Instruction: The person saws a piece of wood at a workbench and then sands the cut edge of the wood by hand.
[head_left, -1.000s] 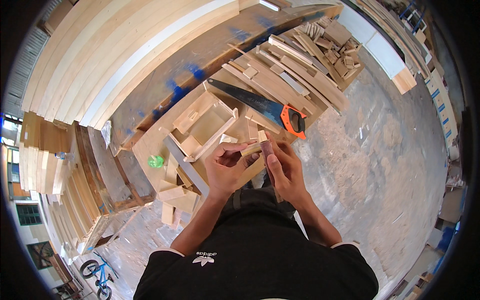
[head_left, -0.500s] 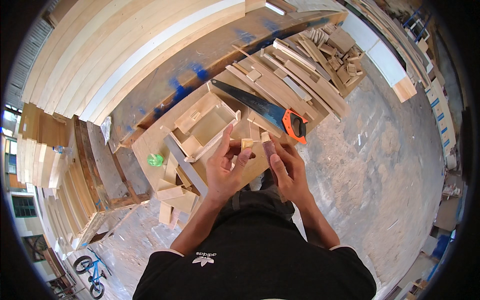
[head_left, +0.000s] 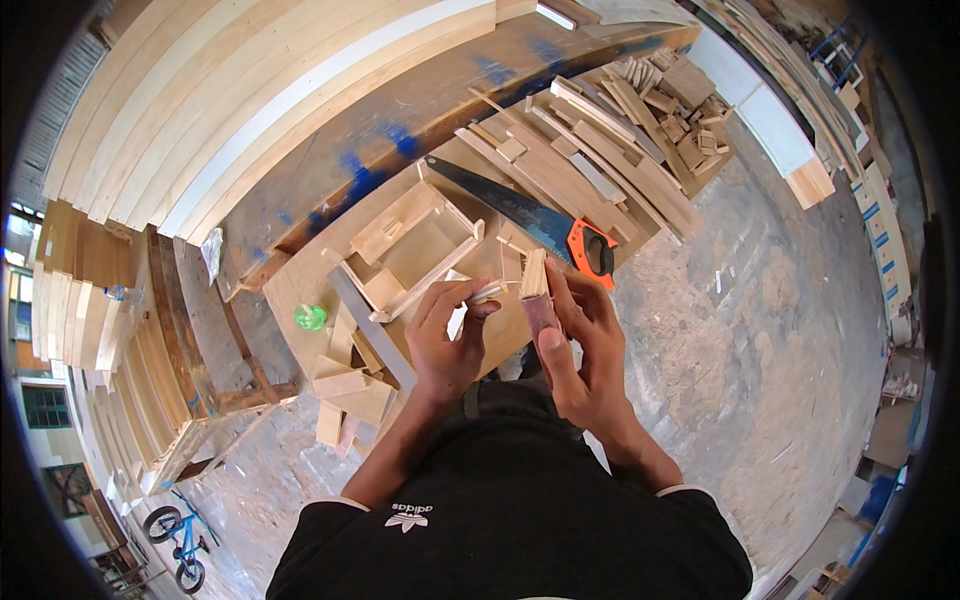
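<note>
My left hand (head_left: 449, 335) pinches a small pale piece of wood (head_left: 487, 291) between thumb and fingers. In my right hand (head_left: 588, 350) is a wooden block (head_left: 534, 275) with reddish-brown sandpaper (head_left: 541, 316) around its lower part; the bare wood end sticks out at the top. The two pieces are held close together over the bench, a small gap between them. Beyond my left hand lies a small open wooden frame (head_left: 432, 274) with low sides. A handsaw (head_left: 505, 208) with an orange and black handle rests just past my right hand.
Wood strips (head_left: 580, 150) and a pile of offcuts (head_left: 690, 135) cover the far right of the bench. A green crumpled object (head_left: 311, 317) and more offcuts (head_left: 352, 392) lie at its left. Long stacked boards (head_left: 250, 110) fill the far left. A blue bicycle (head_left: 187, 540) stands on the floor.
My left fingers have curled in around the small wood piece, which has turned. The sandpaper-wrapped block has risen and tilted, showing more of its wood end.
</note>
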